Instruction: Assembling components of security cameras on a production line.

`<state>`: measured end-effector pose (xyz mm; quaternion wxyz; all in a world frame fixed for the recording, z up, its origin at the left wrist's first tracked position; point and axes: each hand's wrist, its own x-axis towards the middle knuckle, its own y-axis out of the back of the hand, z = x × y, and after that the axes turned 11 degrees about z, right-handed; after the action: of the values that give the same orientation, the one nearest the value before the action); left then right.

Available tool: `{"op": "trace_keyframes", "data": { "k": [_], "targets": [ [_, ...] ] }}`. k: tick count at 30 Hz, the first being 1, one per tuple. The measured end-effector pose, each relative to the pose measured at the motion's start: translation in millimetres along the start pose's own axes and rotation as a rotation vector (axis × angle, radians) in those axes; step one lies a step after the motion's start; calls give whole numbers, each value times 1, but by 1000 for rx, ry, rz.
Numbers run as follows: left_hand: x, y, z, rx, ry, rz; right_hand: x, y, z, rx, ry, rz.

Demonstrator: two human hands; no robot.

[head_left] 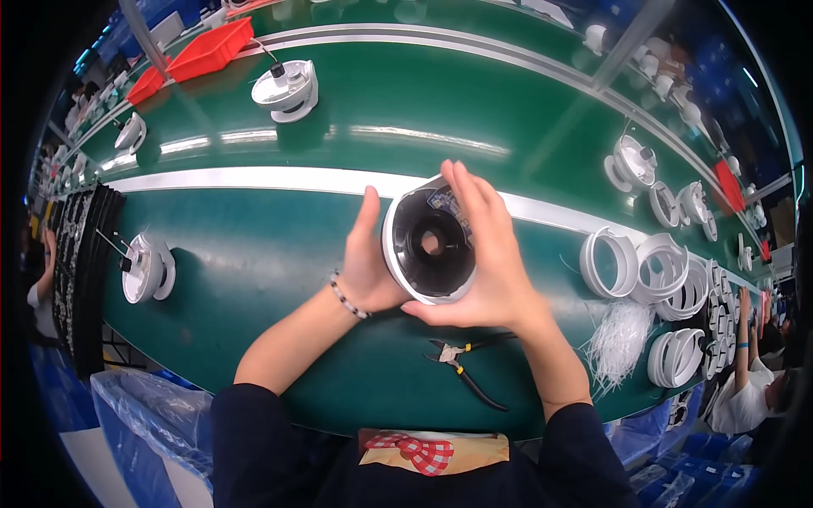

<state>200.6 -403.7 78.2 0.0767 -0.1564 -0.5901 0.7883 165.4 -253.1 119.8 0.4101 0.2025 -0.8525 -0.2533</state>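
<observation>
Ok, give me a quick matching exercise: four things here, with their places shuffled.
1. Round white-rimmed black housing
2. Black-and-yellow-handled metal pliers
3. Bundle of thin white plastic strips
4. Larger red rectangular plastic tray

A. Right side, beside white rings
B. Upper left of the picture
C. Between left hand and right hand
D. On the green bench, near the person

Pairs: 1-C, 2-D, 3-A, 4-B

Mid-frame now, and it's 2 bare hands (500, 262), 1 white-rimmed black housing (428, 266) and 1 beaded bracelet (349, 302), with 1 pair of pliers (451, 353) just below! Over on the right, at least 4 white rings (627, 261) and 1 heap of white strips (622, 340); upper left, 2 red trays (209, 51), and mid-left, 1 white unit (152, 269)!
</observation>
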Motion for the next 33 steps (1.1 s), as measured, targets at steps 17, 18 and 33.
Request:
{"op": "trace_keyframes", "data": {
  "k": [17, 18, 33],
  "targets": [
    [-2, 11, 2, 263, -81, 114, -5, -10, 6, -9, 29, 21],
    [-2, 12, -1, 277, -64, 110, -12, -16, 4, -32, -66, 128],
    [6, 14, -19, 243, -222, -52, -31, -50, 10, -164, -62, 399]
  ]
}}
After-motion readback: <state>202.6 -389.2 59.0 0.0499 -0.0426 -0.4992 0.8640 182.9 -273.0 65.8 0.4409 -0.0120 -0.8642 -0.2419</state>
